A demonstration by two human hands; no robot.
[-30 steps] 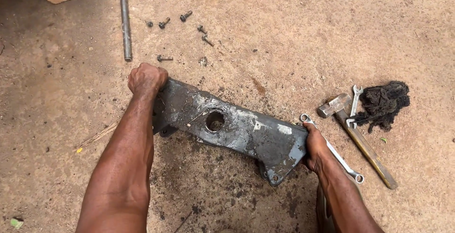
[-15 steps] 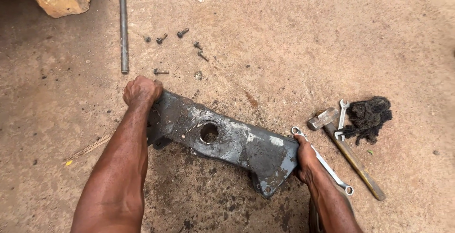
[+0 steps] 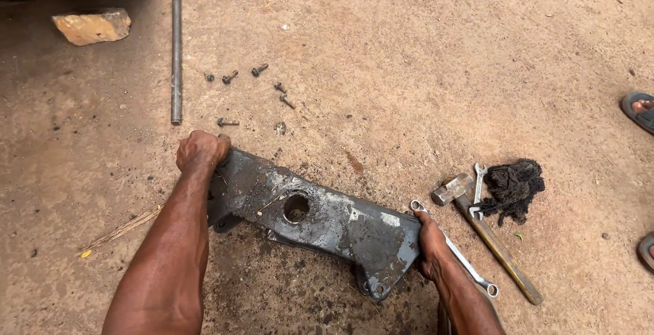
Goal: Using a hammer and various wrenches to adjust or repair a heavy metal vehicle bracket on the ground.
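Hands, my left hand (image 3: 202, 152) and right hand (image 3: 431, 243), clenched on opposite ends of a greasy metal crossmember (image 3: 317, 216), sharing its weight on the dirt ground (image 3: 409, 69).

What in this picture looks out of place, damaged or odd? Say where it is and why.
The grey metal crossmember, gripped at both ends by the left hand and right hand, lies askew on the dirt ground; its surface is grimy and its paint patchy. Loose bolts lie scattered beyond it.
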